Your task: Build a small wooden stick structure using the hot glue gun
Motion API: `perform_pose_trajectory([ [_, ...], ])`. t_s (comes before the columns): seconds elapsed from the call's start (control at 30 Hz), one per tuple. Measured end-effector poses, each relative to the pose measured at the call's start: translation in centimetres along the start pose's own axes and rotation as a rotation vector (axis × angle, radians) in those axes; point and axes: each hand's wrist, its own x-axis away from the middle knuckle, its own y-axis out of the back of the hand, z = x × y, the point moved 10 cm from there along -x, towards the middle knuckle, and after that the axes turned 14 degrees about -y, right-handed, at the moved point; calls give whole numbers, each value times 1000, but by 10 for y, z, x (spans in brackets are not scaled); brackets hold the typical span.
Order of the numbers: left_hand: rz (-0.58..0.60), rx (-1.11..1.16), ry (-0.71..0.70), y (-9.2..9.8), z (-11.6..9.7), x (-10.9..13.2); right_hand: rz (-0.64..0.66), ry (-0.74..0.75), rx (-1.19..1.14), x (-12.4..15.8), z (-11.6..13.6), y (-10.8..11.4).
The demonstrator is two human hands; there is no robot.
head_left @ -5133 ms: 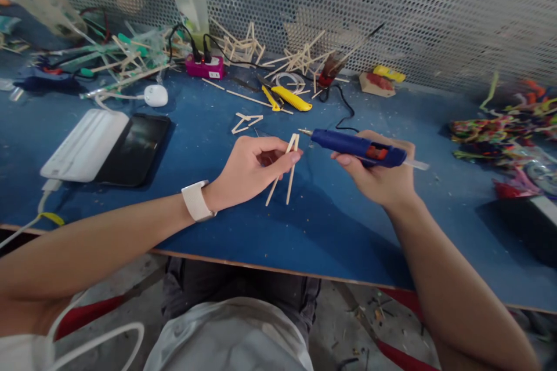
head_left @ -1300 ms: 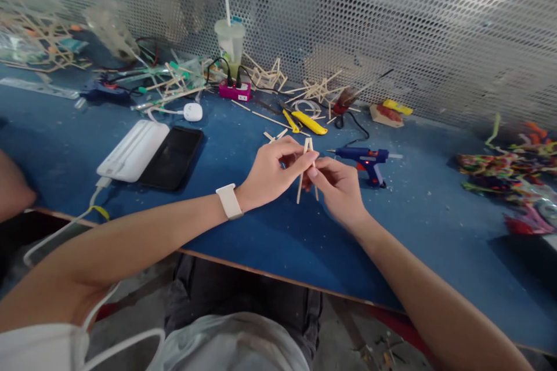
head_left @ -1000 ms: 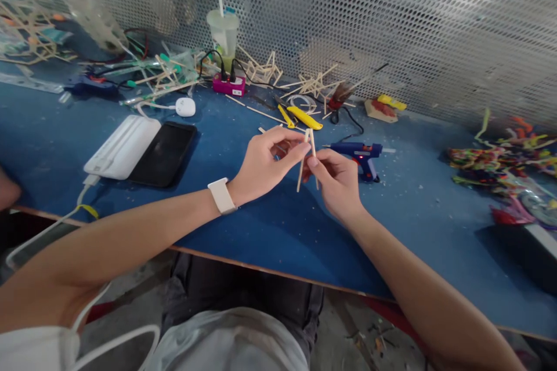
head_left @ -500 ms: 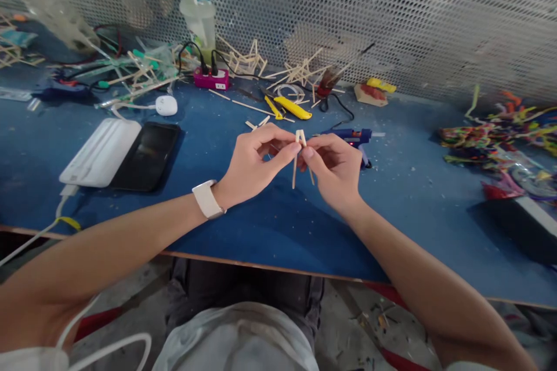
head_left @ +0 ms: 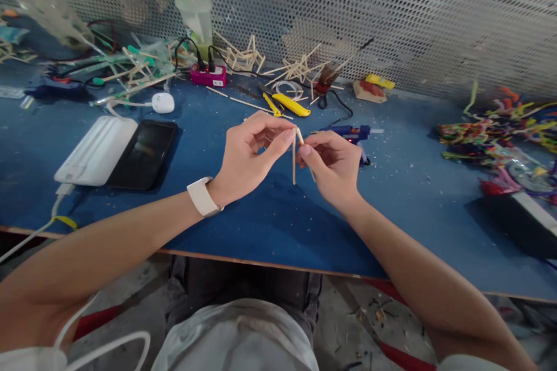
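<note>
Two thin wooden sticks (head_left: 295,156), joined at their top ends, hang in an upside-down V above the blue table (head_left: 243,203). My left hand (head_left: 250,153), with a white watch on the wrist, pinches the joint from the left. My right hand (head_left: 333,165) pinches the same joint from the right. Just behind my right hand a blue glue gun (head_left: 350,134) stands on the table with its red light on.
A white power bank (head_left: 93,149) and a black phone (head_left: 141,153) lie at left. A yellow cutter (head_left: 291,105), a pink power strip (head_left: 208,75), a plastic cup (head_left: 195,8) and loose stick pieces line the mesh wall. Coloured pipe cleaners (head_left: 491,127) pile at right.
Five seconds ago my right hand held the glue gun at the sticks' tips; it now stands on the table. That hand has joined the left at the sticks' joint.
</note>
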Motion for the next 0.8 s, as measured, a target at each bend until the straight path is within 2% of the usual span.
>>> perform_pose_trajectory([
  [0.8,11,-29,-2,0,0,0,18,-10,-12,-2,-3,-1],
])
